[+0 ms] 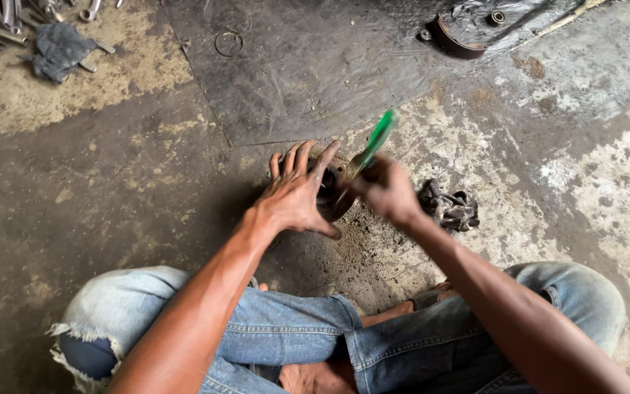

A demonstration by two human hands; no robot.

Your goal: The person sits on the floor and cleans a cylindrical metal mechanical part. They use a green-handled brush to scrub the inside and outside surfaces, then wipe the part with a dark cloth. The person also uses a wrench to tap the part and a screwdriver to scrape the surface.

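1. The person sits cross-legged on the stained concrete floor (111, 190), knees in torn blue jeans (286, 335).
2. The left hand (297, 193) is spread flat, fingers fanned, pressed on top of a dark round metal part (329, 201) lying on the floor just in front of the legs — the hand covers most of it, so its shape is hard to tell.
3. The right hand (388, 191) is closed around a green-handled screwdriver (375, 142); the handle sticks up, blurred, and the tip points down at the round part beside the left fingers.
4. Just right of that hand lies a small greasy lump of metal pieces (450, 208).
5. Beyond the hands a dark sheet (308, 73) covers the floor, with a thin wire ring (228, 43) on it and a curved brown brake shoe (455, 40) at the far edge.
6. Far left — wrenches (1, 18) and a grey rag (60, 49), well apart from the work.
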